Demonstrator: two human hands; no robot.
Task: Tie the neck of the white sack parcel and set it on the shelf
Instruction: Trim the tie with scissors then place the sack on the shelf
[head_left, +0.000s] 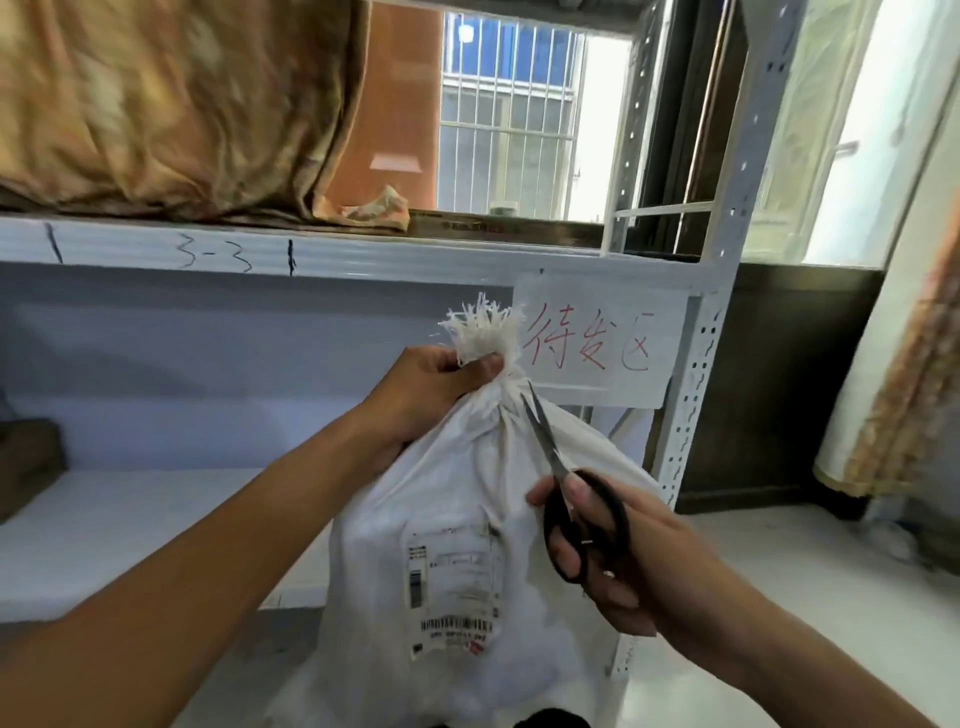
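My left hand (441, 384) is clamped around the neck of the white sack (447, 525), just under the frayed tuft (480, 327) of loose threads that stands up above my fist. My right hand (618, 561) is closed on the black handles of the scissors (566, 483), fingers through the loops. The blades point up and to the left, and their tips touch the gathered neck right beside my left thumb — I cannot tell if the blades are a little apart or together.

The sack hangs upright in front of the shelf (156, 530), not yet resting on it, and a shipping label (454, 587) with barcodes faces me on its front. Behind the neck, a white paper sign (597, 343) with red handwritten characters is fixed to the shelf frame. On the upper level lies a brown-orange cloth (171, 104) — beyond it I see a window with bars (509, 114).
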